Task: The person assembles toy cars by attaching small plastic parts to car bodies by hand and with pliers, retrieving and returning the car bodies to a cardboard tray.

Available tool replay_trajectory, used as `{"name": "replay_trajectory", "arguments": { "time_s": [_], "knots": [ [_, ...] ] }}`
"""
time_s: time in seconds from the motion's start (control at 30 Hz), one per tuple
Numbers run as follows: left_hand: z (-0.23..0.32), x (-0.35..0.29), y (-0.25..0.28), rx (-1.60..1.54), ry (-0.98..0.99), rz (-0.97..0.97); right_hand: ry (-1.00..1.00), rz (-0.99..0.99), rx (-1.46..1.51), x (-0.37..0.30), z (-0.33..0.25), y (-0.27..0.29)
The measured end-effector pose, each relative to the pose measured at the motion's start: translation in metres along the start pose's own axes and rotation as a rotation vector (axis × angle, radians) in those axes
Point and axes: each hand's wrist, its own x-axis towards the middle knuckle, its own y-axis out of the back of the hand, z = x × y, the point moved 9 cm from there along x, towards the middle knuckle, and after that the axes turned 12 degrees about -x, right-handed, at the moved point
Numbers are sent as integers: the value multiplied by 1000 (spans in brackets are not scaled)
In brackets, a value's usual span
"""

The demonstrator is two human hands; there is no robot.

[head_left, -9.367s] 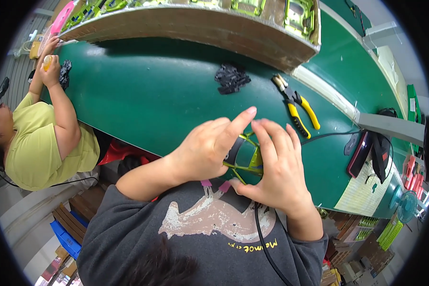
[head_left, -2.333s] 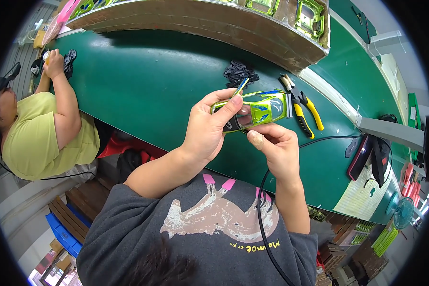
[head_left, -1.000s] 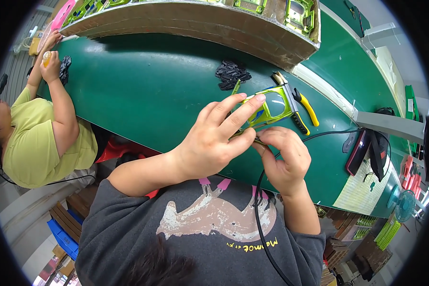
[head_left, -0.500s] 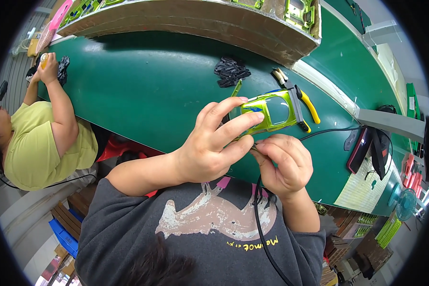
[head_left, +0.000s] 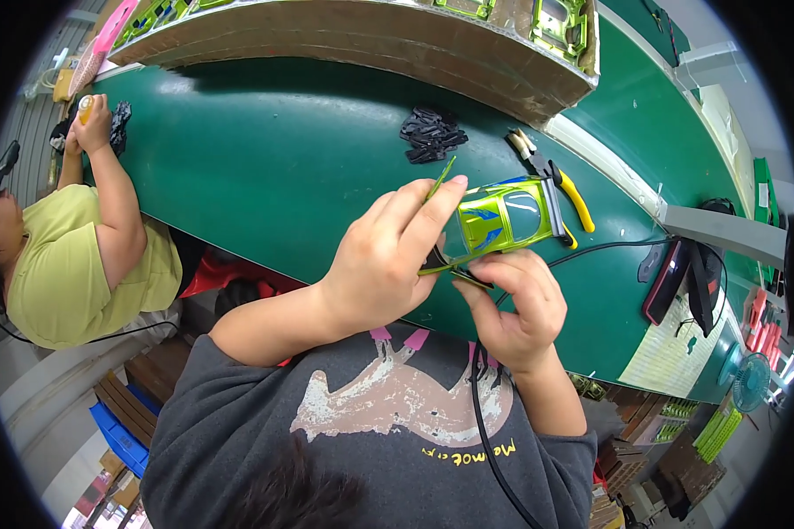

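Note:
A shiny lime-green toy car body (head_left: 485, 222) with blue markings and see-through windows is held above the table's near side. My left hand (head_left: 384, 251) is closed around its left end, and the fingers cover part of it. A thin green piece sticks up beside those fingertips. At the car's near edge, my right hand (head_left: 525, 304) pinches a small dark flat part (head_left: 472, 279), which lies against or very close to the body. A black bar-like part (head_left: 553, 204) crosses the car's right end.
Small black parts (head_left: 432, 135) lie heaped beyond my hands. Side cutters (head_left: 576, 203) with yellow handles rest just past the car. A cardboard box (head_left: 370, 75) of green car bodies stands at the back. A black cable crosses the right side, near a phone (head_left: 666, 282). A co-worker (head_left: 79, 256) sits left.
The car body has turned so more of its blue-marked top shows, and it sits slightly lower. My right hand has shifted a little left, and the dark flat part now shows at the car's edge.

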Motion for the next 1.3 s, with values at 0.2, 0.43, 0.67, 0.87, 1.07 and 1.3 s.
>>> {"name": "replay_trajectory", "arguments": {
  "time_s": [0.2, 0.43, 0.67, 0.87, 1.07, 1.3],
  "knots": [
    [11, -3, -2, 122, -94, 57, -10, -1, -103, -4, -2, -5],
    [16, 1, -3, 109, -77, 97, 45, 3, -89, -5, -6, -3],
    [22, 7, 7, 129, -116, 201, 9, 8, -116, 5, -5, 3],
    [22, 8, -2, 180, -117, 145, 31, -81, -274, 3, -6, -1],
    [19, 11, -8, 159, -46, 111, 159, -95, -312, 4, -8, 1],
    [21, 13, -2, 155, -63, 147, 86, -39, -202, 10, -5, 10]
  ]
}}
